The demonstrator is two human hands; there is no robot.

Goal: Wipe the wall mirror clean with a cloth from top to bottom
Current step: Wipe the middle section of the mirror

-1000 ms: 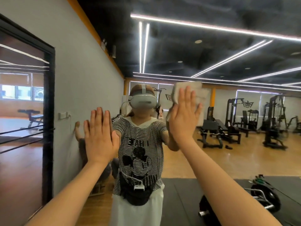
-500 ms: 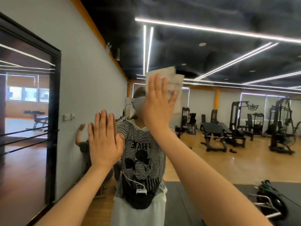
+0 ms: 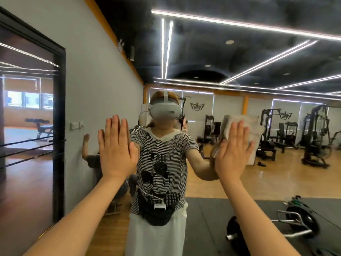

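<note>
Wall mirror (image 3: 212, 52): fills most of the view from centre to 3 o'clock; reflects a gym w/ dark ceiling, light strips and wood floor. Glass surface is directly in front of both hands.

Grey wall (image 3: 96, 74): runs along 9–11 o'clock, seen w/ a black door frame (image 3: 61, 126) at 9 o'clock.

Reflected person (image 3: 160, 172): at centre, striped shirt, white headset, arms raised toward the glass.

Weight machines (image 3: 313, 137): reflected at 3 o'clock. Barbell w/ plates (image 3: 295, 222) on a dark mat at 4–5 o'clock.

Left hand (image 3: 115, 146): just left of centre, approx. 9 o'clock. Palm flat against the mirror, fingers straight, close together, pointing up. Holds nothing.

Right hand (image 3: 233, 150): just right of centre, approx. 3 o'clock. Fingers straight and slightly spread, pointing up, pressing the cloth onto the glass. No curl or pinch visible.

Cloth (image 3: 252, 126): pale, folded, sandwiched btwn right palm and mirror. Edges protrude above the fingertips and to the hand's right side. Position is approx. mid-height of the visible mirror, level w/ the reflected shoulder.
</note>
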